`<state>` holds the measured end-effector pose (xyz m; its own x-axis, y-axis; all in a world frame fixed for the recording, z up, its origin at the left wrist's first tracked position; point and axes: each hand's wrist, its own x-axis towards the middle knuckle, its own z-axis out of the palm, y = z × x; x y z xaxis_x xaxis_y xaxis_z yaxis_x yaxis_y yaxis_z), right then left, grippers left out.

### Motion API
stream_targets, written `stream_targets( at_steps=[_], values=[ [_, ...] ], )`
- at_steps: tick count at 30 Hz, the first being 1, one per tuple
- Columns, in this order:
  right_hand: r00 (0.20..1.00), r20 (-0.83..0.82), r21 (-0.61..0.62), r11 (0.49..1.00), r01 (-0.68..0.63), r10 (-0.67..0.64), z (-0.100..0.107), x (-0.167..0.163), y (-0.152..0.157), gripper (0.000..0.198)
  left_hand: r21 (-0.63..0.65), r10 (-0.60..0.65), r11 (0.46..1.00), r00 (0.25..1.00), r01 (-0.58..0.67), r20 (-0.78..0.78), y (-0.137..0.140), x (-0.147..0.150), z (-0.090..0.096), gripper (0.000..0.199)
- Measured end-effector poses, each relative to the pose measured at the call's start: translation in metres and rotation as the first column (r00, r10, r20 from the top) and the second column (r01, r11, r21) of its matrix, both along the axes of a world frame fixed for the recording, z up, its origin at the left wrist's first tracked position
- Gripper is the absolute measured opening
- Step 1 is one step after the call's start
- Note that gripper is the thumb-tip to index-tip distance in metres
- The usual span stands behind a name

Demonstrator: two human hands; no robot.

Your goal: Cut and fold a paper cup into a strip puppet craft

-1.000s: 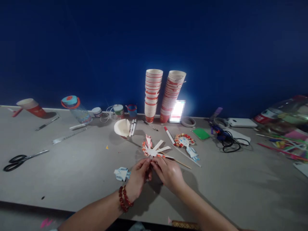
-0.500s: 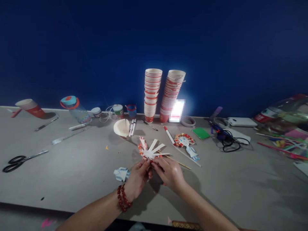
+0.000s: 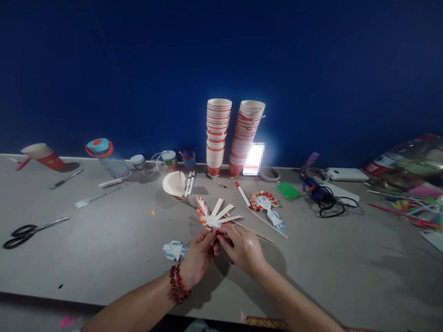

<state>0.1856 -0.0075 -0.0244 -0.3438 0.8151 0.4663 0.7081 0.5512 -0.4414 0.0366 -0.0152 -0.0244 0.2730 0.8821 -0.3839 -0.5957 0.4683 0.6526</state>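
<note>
A paper cup cut into splayed white strips (image 3: 215, 213) is held low over the table, its near edge pinched by both hands. My left hand (image 3: 200, 253), with a red bead bracelet (image 3: 179, 283) at the wrist, grips it from the left. My right hand (image 3: 244, 244) closes on the same near edge from the right. The fingertips partly hide where they meet. Behind the strips lies a red-drawn paper piece (image 3: 202, 206). A blue-edged paper dress cutout (image 3: 175, 250) rests left of my hands. To the right is a paper doll (image 3: 265, 203) with a fringed round head.
Two tall stacks of paper cups (image 3: 218, 138) stand at the wall, beside a bright blurred screen (image 3: 254, 159). Scissors (image 3: 26, 234) lie far left, near a water bottle (image 3: 110, 159). A cut cup (image 3: 174, 184), markers (image 3: 189, 183), a wooden stick (image 3: 256, 232) and a glue gun (image 3: 316, 186) surround the work.
The splayed strips have tilted slightly left and shifted a little in my fingers. Both hands keep their pinch in nearly the same place.
</note>
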Motion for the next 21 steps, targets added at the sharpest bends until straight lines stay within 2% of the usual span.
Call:
stream_targets(
  at_steps=[3, 8, 13, 21],
  values=[
    [0.999, 0.047, 0.038, 0.999, 0.010, -0.012, 0.0002, -0.0009, -0.0001, 0.016, -0.017, 0.016, 1.000, 1.000, -0.015, 0.012, -0.0002, 0.0006, 0.0000, 0.037],
    [0.985, 0.168, 0.173, 0.985, -0.001, -0.028, 0.0034, -0.0043, -0.0033, 0.016, -0.044, 0.031, 0.999, 0.999, -0.030, 0.026, 0.0003, 0.0009, -0.0040, 0.039],
    [0.974, 0.223, 0.101, 0.995, 0.001, -0.024, 0.0042, -0.0034, -0.0044, 0.013, -0.022, 0.014, 1.000, 0.999, -0.013, 0.034, -0.0004, 0.0004, -0.0076, 0.034],
    [0.992, 0.122, 0.005, 1.000, -0.015, 0.014, 0.0031, -0.0026, -0.0041, 0.014, -0.004, 0.018, 1.000, 0.999, -0.018, 0.039, -0.0009, 0.0009, -0.0039, 0.032]
  ],
)
